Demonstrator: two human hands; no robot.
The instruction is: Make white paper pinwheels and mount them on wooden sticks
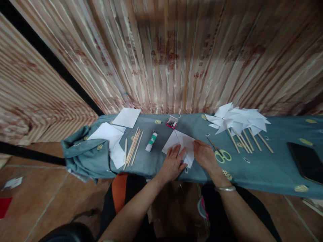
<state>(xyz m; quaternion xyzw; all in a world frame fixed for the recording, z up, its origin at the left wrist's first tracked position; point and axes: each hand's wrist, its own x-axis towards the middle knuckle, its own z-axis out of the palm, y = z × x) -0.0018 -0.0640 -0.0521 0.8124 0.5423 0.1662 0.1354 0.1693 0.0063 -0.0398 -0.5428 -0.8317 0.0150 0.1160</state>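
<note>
A white square of paper (pixel 179 138) with a crease line lies turned cornerwise on the cloth in front of me. My left hand (pixel 172 163) rests flat on its lower left part, fingers spread. At the paper's right corner, my right hand (pixel 205 155) has its fingers bent and closed on the edge; the fingertips are partly hidden. A silver bangle (pixel 225 189) circles my right wrist. Just beyond the paper stands a small open red box (pixel 172 123) with dark little pieces inside. Scissors with green handles (pixel 222 156) lie to the right of my right hand.
Left of the paper are a glue stick (pixel 151 142), several wooden sticks (pixel 133 148), a white pencil-like stick (pixel 125 149) and white paper sheets (pixel 107 134). White paper pinwheels (pixel 239 119) on sticks lie at the right, with a black phone (pixel 305 161) farther along. A curtain (pixel 161 60) hangs behind.
</note>
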